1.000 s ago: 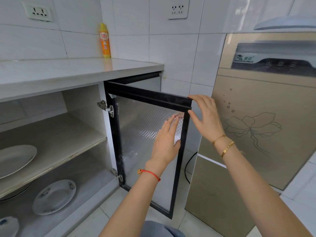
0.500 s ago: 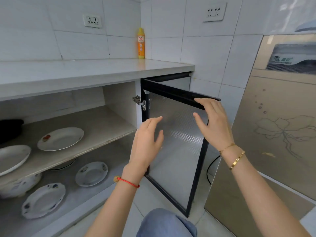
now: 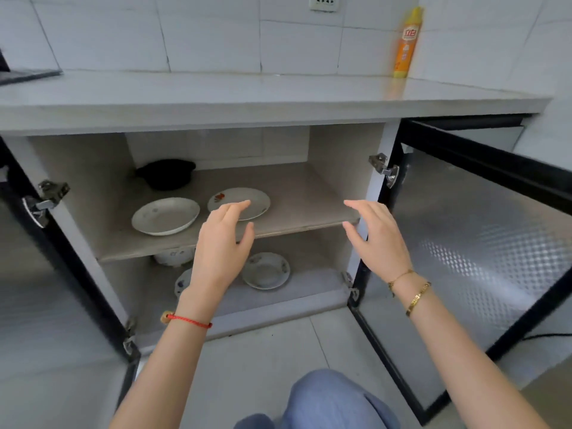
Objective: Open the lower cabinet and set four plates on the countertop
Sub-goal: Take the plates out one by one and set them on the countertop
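The lower cabinet stands with both doors swung wide. On its middle shelf [image 3: 309, 196] lie two white plates side by side: a plain one [image 3: 165, 215] on the left and one with a red motif [image 3: 257, 198] to its right. On the cabinet floor sits another patterned plate [image 3: 266, 270], a second one [image 3: 182, 281] half hidden behind my left wrist, and a bowl [image 3: 174, 257] under the shelf. My left hand [image 3: 221, 246] hovers before the shelf edge, fingers relaxed, holding nothing. At the shelf's right end my right hand [image 3: 376, 239] is likewise empty. The grey countertop [image 3: 247, 94] runs above.
The right door [image 3: 483, 243] with textured metal panel juts toward me on the right; the left door [image 3: 37, 274] hangs open at left. A black pot [image 3: 167, 174] sits at the shelf's back. An orange bottle [image 3: 407, 41] stands on the countertop. My knee [image 3: 328, 397] is below.
Both hands left the right door and moved left, in front of the open cabinet. My view swung left, so the whole cabinet interior now shows.
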